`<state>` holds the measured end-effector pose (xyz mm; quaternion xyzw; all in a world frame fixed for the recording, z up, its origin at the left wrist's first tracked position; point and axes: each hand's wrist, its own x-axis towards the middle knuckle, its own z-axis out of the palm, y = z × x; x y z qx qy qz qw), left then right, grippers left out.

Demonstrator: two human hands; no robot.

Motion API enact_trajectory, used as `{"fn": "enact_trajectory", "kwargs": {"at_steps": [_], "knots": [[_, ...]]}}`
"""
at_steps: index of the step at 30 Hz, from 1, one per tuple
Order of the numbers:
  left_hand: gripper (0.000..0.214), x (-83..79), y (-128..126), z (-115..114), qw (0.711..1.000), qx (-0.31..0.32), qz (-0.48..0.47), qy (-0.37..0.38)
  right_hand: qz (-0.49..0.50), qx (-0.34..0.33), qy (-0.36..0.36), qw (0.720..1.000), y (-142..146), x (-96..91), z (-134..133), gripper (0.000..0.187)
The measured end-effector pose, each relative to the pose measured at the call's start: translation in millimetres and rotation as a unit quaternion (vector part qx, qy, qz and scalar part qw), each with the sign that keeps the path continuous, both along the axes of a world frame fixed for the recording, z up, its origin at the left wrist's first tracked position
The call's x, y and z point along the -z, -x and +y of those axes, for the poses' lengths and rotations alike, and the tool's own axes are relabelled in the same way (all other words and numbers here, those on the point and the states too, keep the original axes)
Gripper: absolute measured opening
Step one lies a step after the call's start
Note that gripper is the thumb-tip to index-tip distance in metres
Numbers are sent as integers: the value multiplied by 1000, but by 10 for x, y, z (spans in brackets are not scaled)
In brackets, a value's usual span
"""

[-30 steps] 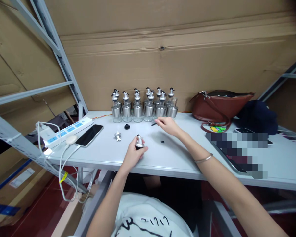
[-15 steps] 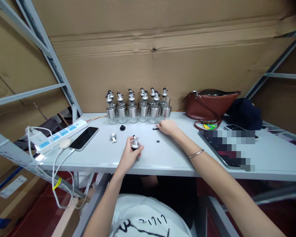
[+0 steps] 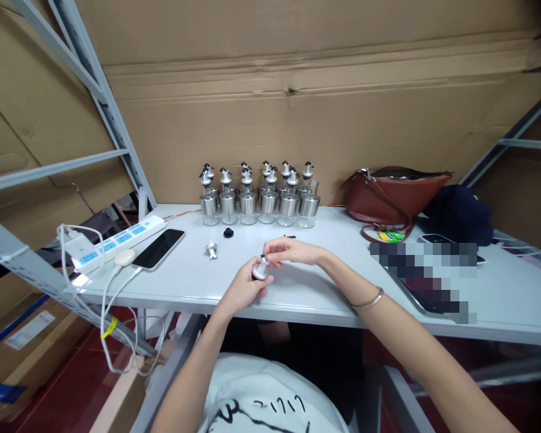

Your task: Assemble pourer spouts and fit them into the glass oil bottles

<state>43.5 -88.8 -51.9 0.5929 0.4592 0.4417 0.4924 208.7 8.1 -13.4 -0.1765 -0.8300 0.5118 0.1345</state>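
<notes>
My left hand (image 3: 242, 291) is closed around a silver bottle pourer (image 3: 260, 270) with a black tip, held upright just above the front of the table. Close against the pourer's tip are the bent fingertips of my right hand (image 3: 293, 251). Whatever they pinch is hidden or too small to make out. A silver pourer part (image 3: 211, 249) lies on the table to the left, near a black stopper (image 3: 228, 233). Past my right hand is a small black piece (image 3: 290, 236). Glass bottles (image 3: 247, 207) with steel bands stand in rows behind, most topped with pourers.
On the left are a white power strip (image 3: 126, 239), a phone (image 3: 159, 249) and looping white cables. A brown bag (image 3: 388, 195), a dark cap (image 3: 460, 213) and a blurred-out device (image 3: 415, 282) occupy the right. Cardboard (image 3: 297, 126) walls the back.
My right hand has come back from the small black piece near the bottles to the pourer's tip. My left hand has shifted slightly right and down with the pourer. The view has moved a little.
</notes>
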Motion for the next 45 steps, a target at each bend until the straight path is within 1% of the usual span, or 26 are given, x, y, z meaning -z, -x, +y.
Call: {"fn": "enact_trajectory", "kwargs": {"at_steps": [3,6,9,13,16,19,21,23,25,32,37,41,45], "knots": [[18,-5,13,22,1000,-8,9,-29,42,0,33,999,-47,8,3,36],[13,1,20,46,999,14,24,-36,61,8,52,997,-40,16,-20,37],[14,9,17,60,999,26,33,-32,69,18,63,995,-13,2,-56,35],[16,-4,-4,59,999,25,21,-39,57,7,69,996,-11,-38,-78,34],[15,-13,-12,53,999,24,11,-37,46,1,63,997,-18,-41,-58,35],[14,6,-4,38,1000,14,7,-25,36,2,47,998,-26,-17,-13,31],[19,29,4,23,1000,12,5,-7,27,6,32,999,-38,6,22,29],[28,50,8,9,1000,12,-1,7,20,16,18,1000,-56,27,53,29],[35,61,5,1,1000,11,-9,8,16,31,5,999,-75,44,74,31],[27,36,-7,-2,999,28,-14,-21,2,58,-8,998,-61,103,68,29],[20,50,-14,-4,999,-13,-11,-36,-5,79,-5,997,-21,149,69,28],[19,64,-15,4,999,-32,-10,-36,-5,85,-14,996,-38,118,64,31],[25,61,-20,12,999,-39,-19,-30,-5,89,-19,996,-50,97,62,32]]}}
